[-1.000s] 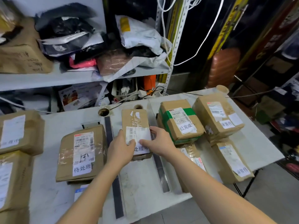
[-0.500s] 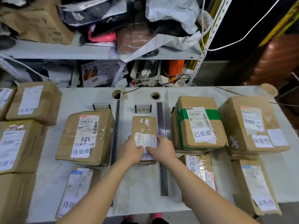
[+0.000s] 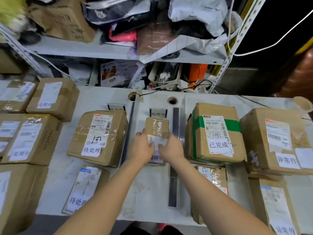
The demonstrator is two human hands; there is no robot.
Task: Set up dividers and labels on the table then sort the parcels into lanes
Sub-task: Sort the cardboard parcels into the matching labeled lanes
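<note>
Cardboard fills the lanes at the front of the surface [image 3: 149, 197], boxes down and sorted. Up a touch: left hand [image 3: 142, 149] and right hand [image 3: 171, 148], fingers curled over the near end of the small parcel [image 3: 157, 125], which sits between the dark dividers [image 3: 175, 122]. Beyond it, the lane label [image 3: 158, 113] is down. Setup looks done; the left-hand stack [image 3: 32, 138] looks unsorted, I'd judge.

Tabletop [image 3: 105, 97]: white, scuffed grey. Parcels [image 3: 116, 141]: brown cardboard. Labels [image 3: 91, 150]: white, black print. One box [image 3: 215, 133]: green tape [image 3: 232, 126] band. Dividers [image 3: 175, 122]: dark grey strips. Shelf [image 3: 76, 48]: pale grey. Bag [image 3: 125, 35]: pink. Object [image 3: 197, 72] under shelf: orange.
</note>
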